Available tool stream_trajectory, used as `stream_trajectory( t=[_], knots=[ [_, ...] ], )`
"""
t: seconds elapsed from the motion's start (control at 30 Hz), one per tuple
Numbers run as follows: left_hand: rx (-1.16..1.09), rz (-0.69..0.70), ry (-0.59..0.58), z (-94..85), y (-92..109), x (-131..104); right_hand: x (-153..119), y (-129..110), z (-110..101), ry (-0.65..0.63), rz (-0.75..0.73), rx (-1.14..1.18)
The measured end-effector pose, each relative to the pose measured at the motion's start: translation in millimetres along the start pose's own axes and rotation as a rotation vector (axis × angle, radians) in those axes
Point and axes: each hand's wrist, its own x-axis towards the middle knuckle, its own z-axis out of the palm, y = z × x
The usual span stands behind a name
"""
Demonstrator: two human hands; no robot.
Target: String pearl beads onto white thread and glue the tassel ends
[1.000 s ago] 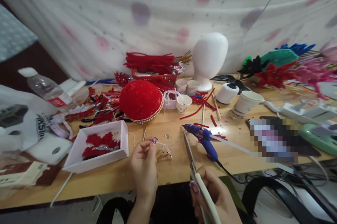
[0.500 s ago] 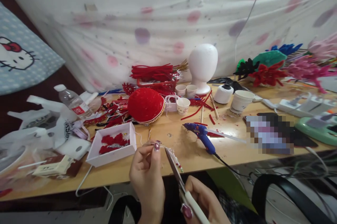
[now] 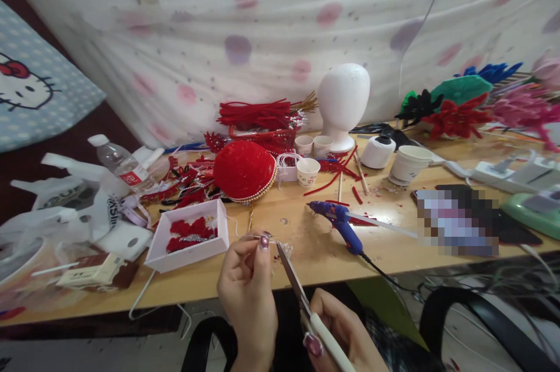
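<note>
My left hand (image 3: pixel 250 296) is closed, thumb and forefinger pinching a thin white thread (image 3: pixel 236 234) just above the front edge of the table. In my right hand (image 3: pixel 343 325) is a pair of scissors (image 3: pixel 297 285) with pale handles, the blades pointing up and left. Their tips are right beside the pinched thread end. Behind the tips, a blurred small clump of clear and red beads (image 3: pixel 286 251) shows. Beyond my left hand sits a red domed hat (image 3: pixel 245 171) with a gold beaded rim. A white box (image 3: pixel 163 255) with red fuzzy pieces stands to its left.
A blue glue gun (image 3: pixel 341 226) with its cord lies right of centre. Behind are paper cups (image 3: pixel 308 172), a white foam head (image 3: pixel 343 101) and bundled red stems (image 3: pixel 256 114). At left are plastic bags (image 3: pixel 74 203) and a bottle (image 3: pixel 120 162); at right, a phone (image 3: pixel 457 220).
The strand of beads that hung by the scissor blades now shows as a blurred clump behind the tips. Both hands keep nearly the same pose; the view has shifted slightly.
</note>
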Motion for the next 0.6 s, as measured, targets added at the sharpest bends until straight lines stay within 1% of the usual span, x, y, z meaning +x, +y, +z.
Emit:
stream_trajectory(
  t=[0.13, 0.27, 0.6],
  knots=[
    [-0.030, -0.019, 0.017, 0.4, 0.0, -0.8, 0.9, 2.2, -0.3, 0.033, -0.002, -0.002],
    [-0.029, -0.025, 0.030, 1.0, 0.2, -0.9, 1.8, 2.9, -0.9, 0.032, -0.008, 0.013],
    [-0.018, -0.009, 0.004, 3.4, -2.1, -0.8, 1.3, 2.9, -3.1, 0.035, -0.017, 0.005]
  ],
)
